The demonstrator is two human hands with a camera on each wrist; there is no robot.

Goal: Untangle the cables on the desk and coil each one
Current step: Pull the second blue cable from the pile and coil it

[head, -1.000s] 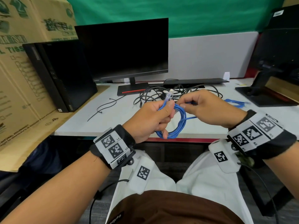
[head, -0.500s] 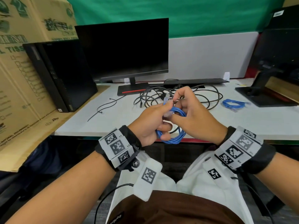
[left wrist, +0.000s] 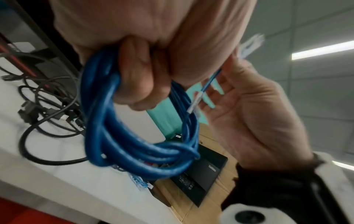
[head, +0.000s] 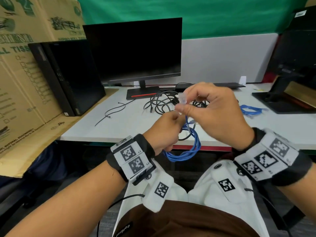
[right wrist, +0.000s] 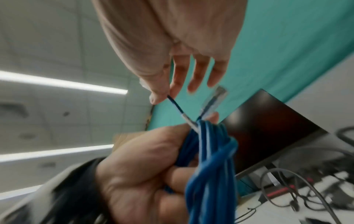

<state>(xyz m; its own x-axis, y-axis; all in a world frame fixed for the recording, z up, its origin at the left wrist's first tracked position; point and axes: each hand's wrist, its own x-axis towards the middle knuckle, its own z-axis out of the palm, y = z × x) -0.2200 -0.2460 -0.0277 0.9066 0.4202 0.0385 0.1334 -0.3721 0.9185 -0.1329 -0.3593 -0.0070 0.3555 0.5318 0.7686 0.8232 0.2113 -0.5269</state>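
A person's left hand (head: 165,132) gripped a coiled blue network cable (head: 185,152), its fingers (left wrist: 138,84) curled through the loops, just off the near edge of the white surface (head: 106,129). The right hand (head: 212,115) pinched the cable's free end below its clear plastic plug (head: 182,98) between thumb and forefinger, the other fingers (right wrist: 199,74) loosely spread. A tangle of black cables (head: 160,103) lay near the far edge before a black monitor (head: 135,50), with a second blue cable bundle (head: 251,111) towards the right edge.
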